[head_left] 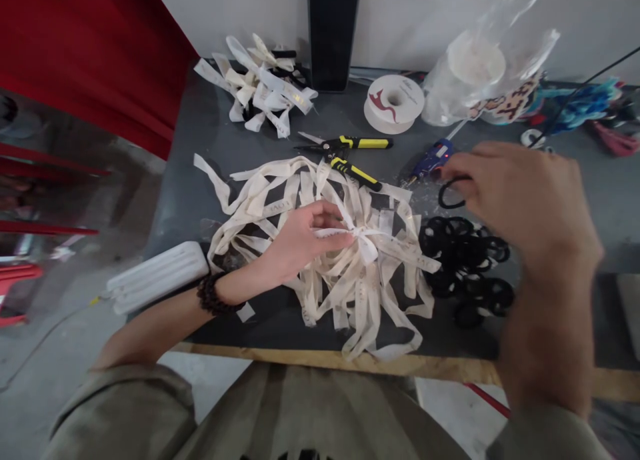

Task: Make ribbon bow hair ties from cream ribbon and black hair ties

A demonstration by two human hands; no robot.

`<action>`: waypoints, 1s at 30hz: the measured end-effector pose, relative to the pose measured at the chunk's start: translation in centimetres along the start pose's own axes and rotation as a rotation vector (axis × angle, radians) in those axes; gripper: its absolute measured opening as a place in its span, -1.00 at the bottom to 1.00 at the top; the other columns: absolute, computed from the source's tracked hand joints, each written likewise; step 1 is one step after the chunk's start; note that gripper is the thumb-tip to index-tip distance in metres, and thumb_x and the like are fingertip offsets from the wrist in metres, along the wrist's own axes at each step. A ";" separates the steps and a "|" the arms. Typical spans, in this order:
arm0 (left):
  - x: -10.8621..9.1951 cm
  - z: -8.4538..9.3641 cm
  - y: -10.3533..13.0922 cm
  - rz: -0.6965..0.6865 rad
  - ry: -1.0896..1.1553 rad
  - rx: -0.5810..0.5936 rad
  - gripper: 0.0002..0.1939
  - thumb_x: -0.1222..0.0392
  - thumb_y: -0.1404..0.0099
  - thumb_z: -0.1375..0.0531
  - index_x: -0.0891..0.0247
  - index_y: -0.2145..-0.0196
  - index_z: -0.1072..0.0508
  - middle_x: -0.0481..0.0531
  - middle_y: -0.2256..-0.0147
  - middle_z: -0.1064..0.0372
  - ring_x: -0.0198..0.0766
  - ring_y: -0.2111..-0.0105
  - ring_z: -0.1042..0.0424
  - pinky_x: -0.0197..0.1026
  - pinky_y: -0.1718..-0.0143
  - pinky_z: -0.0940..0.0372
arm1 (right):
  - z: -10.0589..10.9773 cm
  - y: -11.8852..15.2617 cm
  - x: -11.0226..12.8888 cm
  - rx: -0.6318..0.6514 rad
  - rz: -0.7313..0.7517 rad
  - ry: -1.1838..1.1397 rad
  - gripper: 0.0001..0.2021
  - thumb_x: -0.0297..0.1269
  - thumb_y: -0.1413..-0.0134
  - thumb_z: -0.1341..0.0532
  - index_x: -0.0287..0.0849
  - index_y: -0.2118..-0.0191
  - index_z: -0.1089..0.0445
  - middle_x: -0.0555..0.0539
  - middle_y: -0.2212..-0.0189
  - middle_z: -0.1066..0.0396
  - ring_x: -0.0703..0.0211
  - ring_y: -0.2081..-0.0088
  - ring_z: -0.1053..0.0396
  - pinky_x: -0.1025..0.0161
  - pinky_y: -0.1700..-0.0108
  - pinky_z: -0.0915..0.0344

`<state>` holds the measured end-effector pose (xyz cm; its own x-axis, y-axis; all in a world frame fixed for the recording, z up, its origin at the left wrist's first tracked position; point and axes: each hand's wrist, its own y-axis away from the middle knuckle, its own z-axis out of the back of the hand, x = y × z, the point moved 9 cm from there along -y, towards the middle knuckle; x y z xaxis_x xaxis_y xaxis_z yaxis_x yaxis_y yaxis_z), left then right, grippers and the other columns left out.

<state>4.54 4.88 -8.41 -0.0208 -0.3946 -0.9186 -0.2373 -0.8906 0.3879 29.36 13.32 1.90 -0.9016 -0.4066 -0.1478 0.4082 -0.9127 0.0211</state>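
Observation:
My left hand (310,232) pinches a white ribbon bow (369,248) between thumb and fingers, over a pile of cream printed ribbon strips (363,293). To the right, my right hand (525,193) is closed on a black hair tie (445,197), its loop hanging from the fingertips. Just beyond those fingertips lies a blue glue gun (434,157) with a small red light, its nozzle toward the ribbons. A heap of black hair ties (463,260) sits below my right hand, beside the ribbon pile.
Yellow-and-black pliers (357,173) lie open behind the ribbons. Further back are finished bows (265,90), a ribbon spool (394,105), a plastic-wrapped roll (475,63) and a black upright post (334,33). A white ridged block (160,273) rests at the table's left edge.

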 end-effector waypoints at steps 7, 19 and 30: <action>-0.3 -0.1 0.0 -0.033 -0.051 0.028 -0.75 -0.01 -0.32 -0.50 0.19 0.21 -0.65 0.05 0.15 -0.59 -0.24 0.19 -0.55 -0.22 0.19 -0.44 | 3.1 0.6 3.6 -0.187 0.253 -0.373 -0.64 -0.53 -0.42 -0.21 -0.04 -0.03 -0.73 -0.11 0.01 -0.64 0.11 0.05 -0.61 0.19 0.01 -0.42; -0.6 0.5 0.1 0.050 0.146 -0.070 -0.52 0.22 -0.22 -0.52 0.12 -0.06 -0.51 -0.06 0.24 -0.55 -0.17 0.24 -0.67 -0.12 0.14 -0.55 | 1.6 0.6 8.6 -0.030 0.240 -0.835 -0.78 -0.46 -0.18 -0.39 -0.02 0.10 -0.55 0.07 0.26 -0.72 0.12 0.27 -0.69 0.22 0.20 -0.47; -3.1 1.4 0.9 -0.158 -0.225 -0.143 -0.40 0.01 -0.30 -0.51 -0.02 -0.25 -0.49 -0.02 0.22 -0.64 -0.01 0.25 -0.70 0.00 0.21 -0.58 | 0.4 0.6 9.0 0.033 0.094 -0.935 -0.75 -0.38 -0.10 -0.48 -0.02 0.24 -0.40 0.12 0.34 -0.68 0.17 0.40 -0.62 0.22 0.29 -0.40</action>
<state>3.01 5.60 -5.31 -0.2126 -0.2034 -0.9557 -0.1154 -0.9660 0.2312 21.43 9.09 0.93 -0.6201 -0.3340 0.7099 0.4941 -0.8691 0.0227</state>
